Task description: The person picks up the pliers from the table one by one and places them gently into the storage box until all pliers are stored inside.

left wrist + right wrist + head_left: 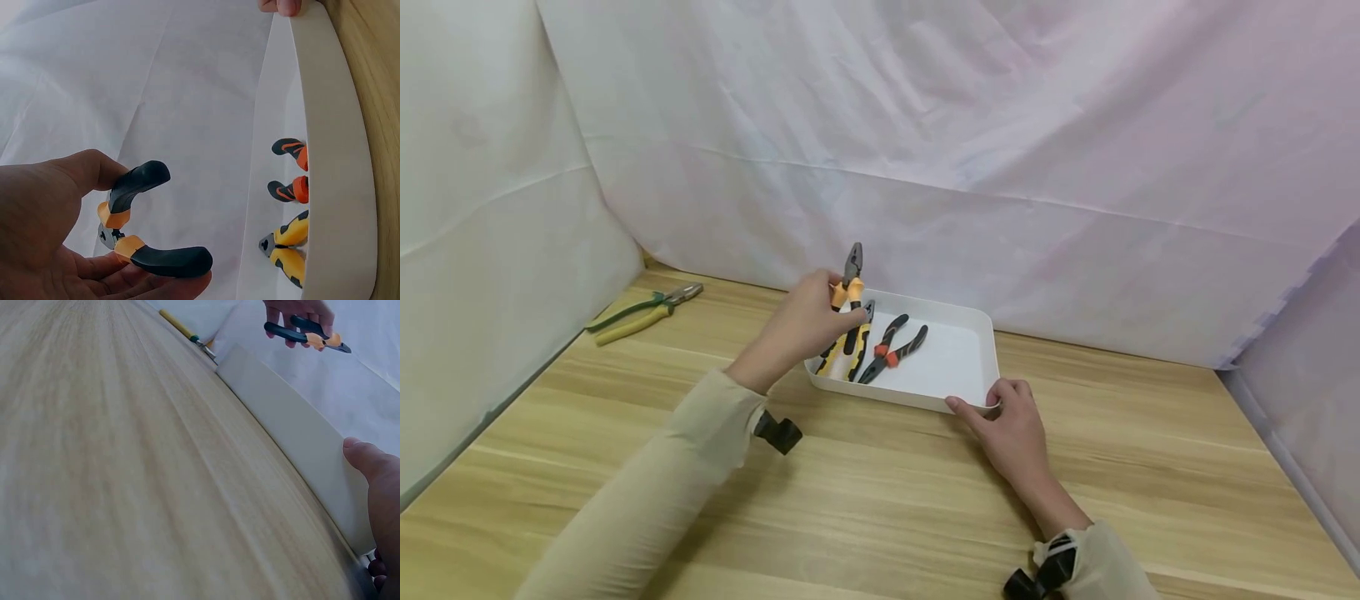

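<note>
Ctr frame, head view: L hand (801,321) grips orange pliers (853,265), raised over the L end of a white tray (951,358). Thumb is on one handle, fingers on the other; the handles stand spread, black w/ orange collars next to a gray metal head, which points up. R hand (1018,429), ctr R, is clamped on the tray's near R corner, thumb along the front wall. In the tray's L half lie yellow pliers (291,231), yellow-and-black handles toward the near rim, partly hidden by L hand in head view; just beside, red pliers (892,358), black handles w/ red collars, head pointing lower L. Upper L of frame: green pliers (664,312), one handle green, one yellow, well apart from tray on the wood-grain table (850,492). Pale sheet (925,125) hangs behind, top of frame.
</note>
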A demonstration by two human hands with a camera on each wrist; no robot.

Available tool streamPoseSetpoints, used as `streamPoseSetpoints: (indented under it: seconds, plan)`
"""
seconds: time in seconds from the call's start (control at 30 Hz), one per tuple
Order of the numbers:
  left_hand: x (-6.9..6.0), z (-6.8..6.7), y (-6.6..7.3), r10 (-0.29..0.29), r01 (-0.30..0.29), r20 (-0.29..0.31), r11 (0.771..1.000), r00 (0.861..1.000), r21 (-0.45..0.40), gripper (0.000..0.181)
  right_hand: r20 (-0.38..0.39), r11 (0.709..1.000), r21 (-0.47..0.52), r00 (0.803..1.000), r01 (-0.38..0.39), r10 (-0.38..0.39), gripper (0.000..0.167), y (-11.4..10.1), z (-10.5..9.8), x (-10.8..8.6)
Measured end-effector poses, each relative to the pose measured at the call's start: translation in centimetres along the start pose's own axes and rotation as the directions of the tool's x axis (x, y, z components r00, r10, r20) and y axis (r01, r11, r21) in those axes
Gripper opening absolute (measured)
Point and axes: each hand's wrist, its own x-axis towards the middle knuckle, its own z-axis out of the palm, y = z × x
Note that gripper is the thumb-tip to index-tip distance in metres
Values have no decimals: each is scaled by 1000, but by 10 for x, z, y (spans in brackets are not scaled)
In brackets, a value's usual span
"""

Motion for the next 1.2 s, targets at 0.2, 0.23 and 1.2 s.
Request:
streamPoseSetpoints:
  seconds: [0.2,0.23,1.2]
  plan:
    - [3,13,10,25,-25,3,997,1000,-68,70,-5,1000,4,1000,0,0,59,-1,0,-2]
    - [4,16,12,33,-33,1,997,999,-71,70,-5,1000,4,1000,0,0,59,-1,0,-2]
    - [10,50,31,69,-75,-47,986,997,-147,67,-2,1000,-13,1000,3,-3,59,-5,-1,-3]
